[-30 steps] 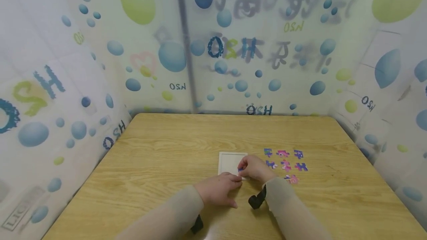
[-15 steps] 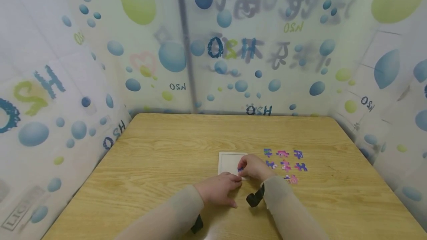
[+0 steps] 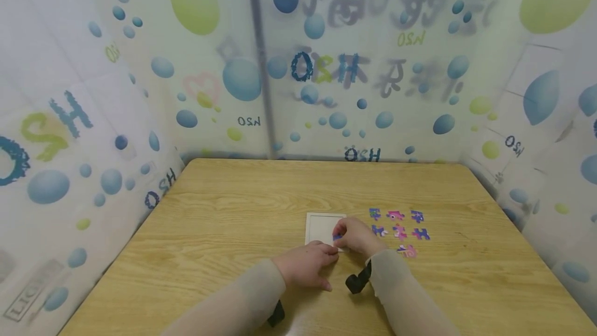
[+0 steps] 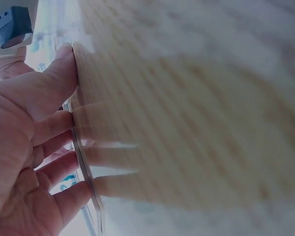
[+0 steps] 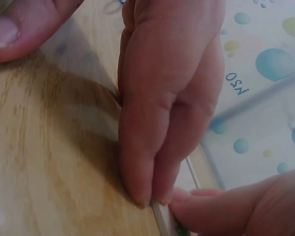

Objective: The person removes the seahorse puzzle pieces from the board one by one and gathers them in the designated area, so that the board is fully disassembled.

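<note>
A pale square puzzle tray (image 3: 326, 215) lies flat on the table in the head view. My left hand (image 3: 304, 266) rests its extended fingertips along the tray's front edge, thumb spread towards me. At the tray's front right corner, my right hand (image 3: 360, 236) pinches a small blue-purple jigsaw piece (image 3: 336, 237) between thumb and fingers. Most of that piece is hidden; the right wrist view shows only a dark green sliver of the piece (image 5: 181, 229) below the thumb. Left fingers (image 5: 137, 162) press near the tray edge (image 5: 162, 216) there. In the left wrist view the fingers touch the rim (image 4: 83, 167).
Right of the tray lie several loose purple and pink jigsaw pieces (image 3: 399, 231) in loose rows, close to the right forearm. The wooden table (image 3: 224, 206) ends at patterned curtains (image 3: 317, 118) behind and at both sides. Black cameras (image 3: 358, 280) sit on both wrists.
Almost nothing differs. Both hands keep their places at the tray, and the right wrist has shifted only very slightly.
</note>
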`<state>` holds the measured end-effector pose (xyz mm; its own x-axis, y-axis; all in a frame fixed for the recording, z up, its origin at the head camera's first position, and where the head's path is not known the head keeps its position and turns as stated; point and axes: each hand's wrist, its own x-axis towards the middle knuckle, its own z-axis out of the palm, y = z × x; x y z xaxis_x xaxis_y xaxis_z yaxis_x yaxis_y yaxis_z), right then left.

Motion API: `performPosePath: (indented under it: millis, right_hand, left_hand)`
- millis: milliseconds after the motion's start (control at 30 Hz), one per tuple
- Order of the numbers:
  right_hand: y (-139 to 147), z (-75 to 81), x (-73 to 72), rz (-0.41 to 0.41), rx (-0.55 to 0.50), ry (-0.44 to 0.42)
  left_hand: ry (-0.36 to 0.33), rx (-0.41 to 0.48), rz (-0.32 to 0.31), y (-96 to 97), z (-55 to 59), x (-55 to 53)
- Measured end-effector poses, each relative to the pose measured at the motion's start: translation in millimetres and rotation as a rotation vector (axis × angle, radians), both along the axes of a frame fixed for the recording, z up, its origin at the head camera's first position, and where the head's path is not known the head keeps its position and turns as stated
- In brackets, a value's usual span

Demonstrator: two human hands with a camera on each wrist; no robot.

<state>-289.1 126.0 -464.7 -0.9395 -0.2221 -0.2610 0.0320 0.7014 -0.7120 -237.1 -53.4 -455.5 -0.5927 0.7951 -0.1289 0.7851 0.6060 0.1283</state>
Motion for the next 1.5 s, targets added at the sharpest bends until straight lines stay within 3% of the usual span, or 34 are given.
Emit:
performPosePath:
  millis: [533,833,1200,1500]
  right_hand:
    - [-0.5,-5.4,2.8,-0.079,-0.042,0.04]
    - [2.0,-3.7,5.2,-0.084,-0.032,0.049]
    - [9.0,-1.7,4.7,-0.09,-0.052,0.031]
    - [16.2,-3.7,3.5,-0.1,-0.128,-0.001]
  left_hand:
    - [-0.014,-0.001,0.006,-0.4,-0.4,-0.1]
    - [-0.021,-0.008,0.012,0.4,-1.0,-0.6]
    - [-0.029,-0.01,0.025,0.4,0.2,0.2]
    - [-0.043,-0.022,0.031,0.8,0.4,0.3]
